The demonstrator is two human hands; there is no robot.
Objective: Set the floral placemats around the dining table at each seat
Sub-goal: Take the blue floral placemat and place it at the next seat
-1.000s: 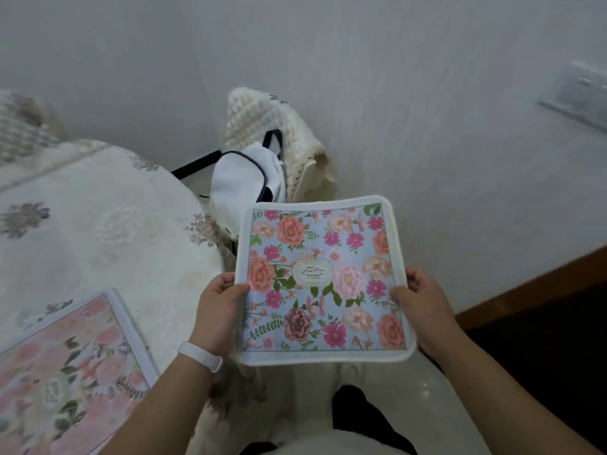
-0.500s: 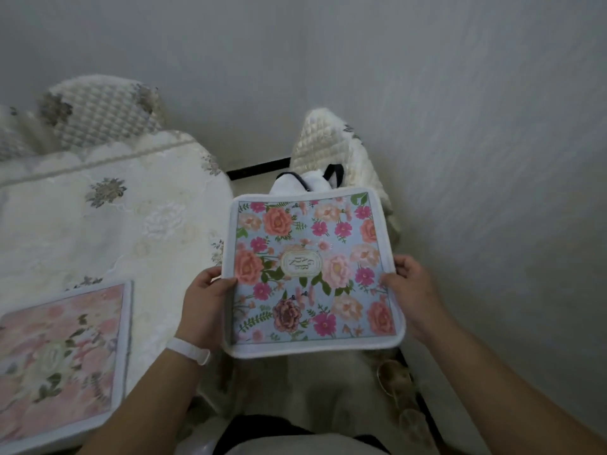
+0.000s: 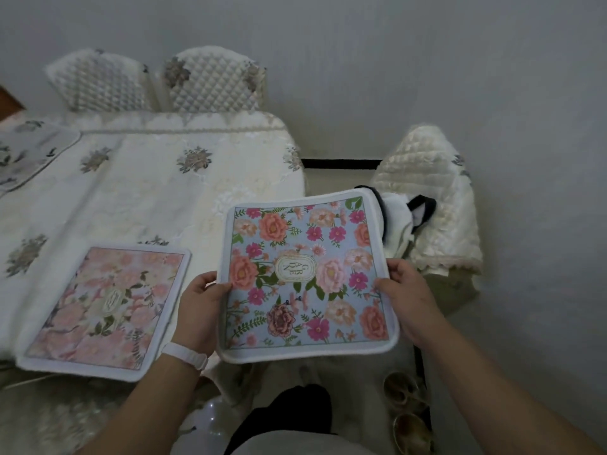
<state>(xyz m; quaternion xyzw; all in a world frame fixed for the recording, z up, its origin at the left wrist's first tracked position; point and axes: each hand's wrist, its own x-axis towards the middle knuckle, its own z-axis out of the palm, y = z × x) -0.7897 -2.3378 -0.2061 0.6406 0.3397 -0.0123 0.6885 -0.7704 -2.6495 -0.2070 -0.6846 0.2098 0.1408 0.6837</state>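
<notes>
Blue placemat (image 3: 307,274): held in the air at the right end of the table (image 3: 147,198), not laid down yet.
Left hand (image 3: 201,308): curled round the left edge, thumb on top.
Right hand (image 3: 410,298): same deal, right edge gripped.
Feel: looks light and soft with a padded white border, so it would probably flop if held by one side only.
Where to grab: best taken at both side edges, mid-height, as is being done.
Pink placemat (image 3: 105,310): already laid on the table, just to the left.
</notes>
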